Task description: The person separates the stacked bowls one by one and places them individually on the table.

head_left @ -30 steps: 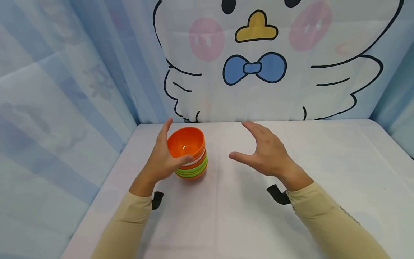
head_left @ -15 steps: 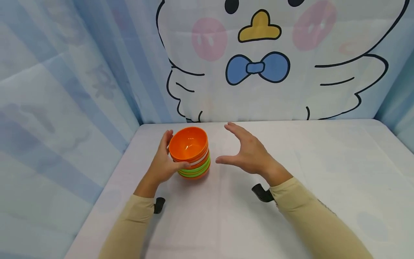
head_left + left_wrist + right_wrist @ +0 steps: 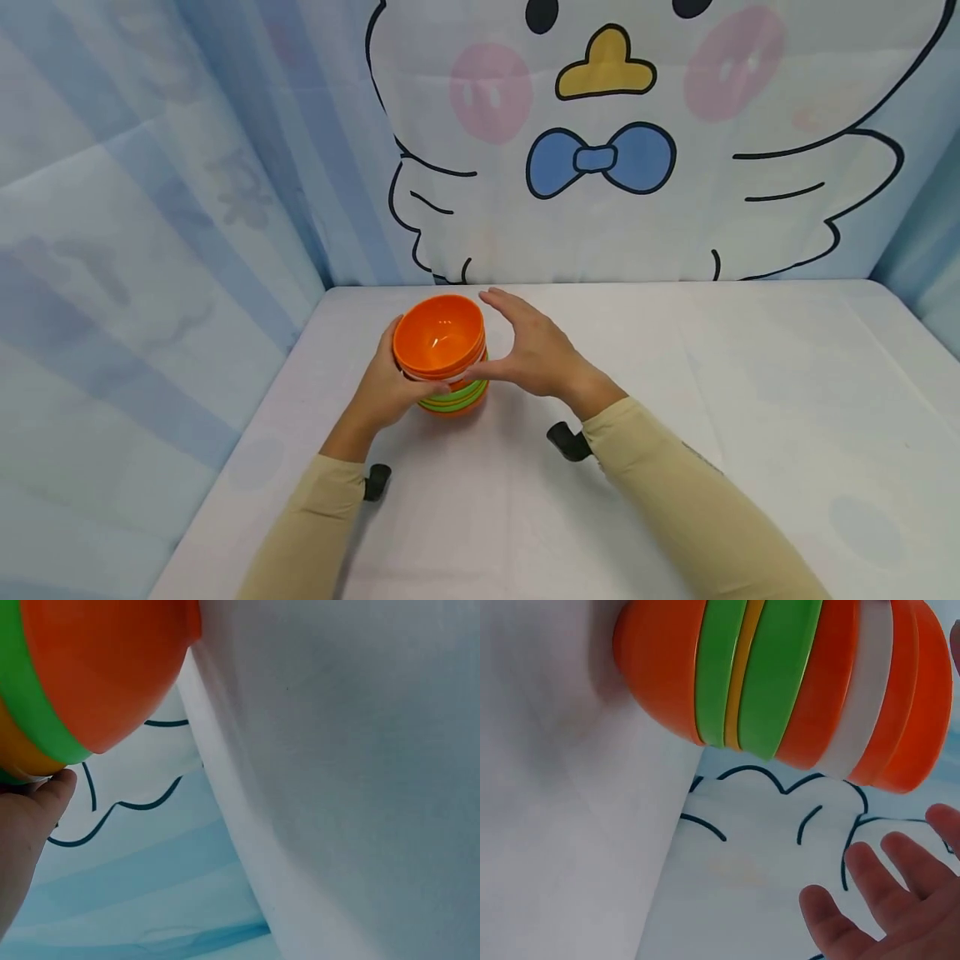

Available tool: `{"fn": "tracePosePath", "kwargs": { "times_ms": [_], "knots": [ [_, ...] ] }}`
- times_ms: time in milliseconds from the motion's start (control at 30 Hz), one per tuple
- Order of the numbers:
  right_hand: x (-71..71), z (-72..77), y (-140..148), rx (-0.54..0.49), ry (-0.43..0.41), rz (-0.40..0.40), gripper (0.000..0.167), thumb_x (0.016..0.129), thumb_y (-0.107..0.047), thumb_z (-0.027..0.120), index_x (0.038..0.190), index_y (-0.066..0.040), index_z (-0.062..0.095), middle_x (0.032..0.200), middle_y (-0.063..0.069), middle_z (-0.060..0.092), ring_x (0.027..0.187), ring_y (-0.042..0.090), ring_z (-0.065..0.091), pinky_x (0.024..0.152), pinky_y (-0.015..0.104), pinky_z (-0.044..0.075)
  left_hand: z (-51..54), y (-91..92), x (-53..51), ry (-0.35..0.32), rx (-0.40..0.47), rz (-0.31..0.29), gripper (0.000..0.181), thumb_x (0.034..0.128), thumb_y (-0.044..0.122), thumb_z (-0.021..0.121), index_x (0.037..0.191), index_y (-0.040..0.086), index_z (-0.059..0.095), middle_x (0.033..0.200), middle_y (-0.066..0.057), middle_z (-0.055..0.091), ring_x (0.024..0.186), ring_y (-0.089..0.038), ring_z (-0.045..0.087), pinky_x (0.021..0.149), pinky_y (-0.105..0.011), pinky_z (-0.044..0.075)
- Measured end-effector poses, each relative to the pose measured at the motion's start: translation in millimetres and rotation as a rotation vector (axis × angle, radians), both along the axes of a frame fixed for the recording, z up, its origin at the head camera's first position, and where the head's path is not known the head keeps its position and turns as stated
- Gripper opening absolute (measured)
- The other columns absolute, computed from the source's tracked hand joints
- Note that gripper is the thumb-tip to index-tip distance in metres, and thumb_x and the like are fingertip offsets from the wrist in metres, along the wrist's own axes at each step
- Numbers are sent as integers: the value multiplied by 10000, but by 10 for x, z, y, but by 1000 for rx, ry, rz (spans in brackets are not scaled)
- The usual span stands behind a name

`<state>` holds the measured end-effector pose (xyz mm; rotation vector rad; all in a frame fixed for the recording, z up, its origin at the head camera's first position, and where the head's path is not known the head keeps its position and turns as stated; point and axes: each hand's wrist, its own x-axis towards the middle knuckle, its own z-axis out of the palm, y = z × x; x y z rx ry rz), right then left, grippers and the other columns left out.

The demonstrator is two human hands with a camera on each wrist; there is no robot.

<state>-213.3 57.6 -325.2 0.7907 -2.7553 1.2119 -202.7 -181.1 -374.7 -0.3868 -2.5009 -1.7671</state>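
White table [image 3: 787, 375], nested bowls [image 3: 442, 350], left hand [image 3: 386, 390] round these, right hand [image 3: 538, 357] near.

A white table [image 3: 720, 400] with rounded far corners stands against a blue-and-white cloth [image 3: 348, 217]. On the cloth is a big cartoon bird [image 3: 585, 237] outlined in black, with 2 dark eyes [image 3: 542, 13], 2 pink cheeks [image 3: 491, 93], 1 yellow beak [image 3: 606, 71] and 1 blue bow [image 3: 596, 159]. A creased, striped curtain [image 3: 112, 350] hangs left, a bluish curtain [image 3: 926, 250] right. Soft light leaves faint shadows on the table.
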Motion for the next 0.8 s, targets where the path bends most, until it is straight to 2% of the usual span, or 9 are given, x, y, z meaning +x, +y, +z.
{"fn": "tracePosePath", "kwargs": {
  "times_ms": [267, 433, 800],
  "knots": [
    [-94, -24, -190, -17, -64, 62, 950, 745, -443, 863, 1530, -164, 406, 1564, 46, 385, 1412, 260, 363, 1087, 539, 388, -15, -9, -10, 37, -4, -19, 1000, 785, 127, 870, 1549, 88, 226, 1478, -76, 429, 1326, -280, 438, 1060, -476, 437],
    [-137, -28, -266, -35, -99, 87, 1021, 723, -465, 874, 1548, -154, 361, 1560, 39, 371, 1363, 252, 400, 1019, 484, 471, -7, -18, -19, 43, -26, -10, 984, 797, 174, 863, 1546, 90, 230, 1475, -74, 428, 1317, -277, 442, 1054, -479, 442],
    [-165, -87, -367, -63, -94, 85, 1019, 708, -479, 871, 1534, -135, 381, 1585, 84, 290, 1360, 282, 374, 994, 473, 493, -26, -36, -11, 39, -23, -24, 950, 807, 199, 859, 1535, 106, 256, 1466, -51, 435, 1310, -261, 443, 1043, -475, 455]
  ]
}}
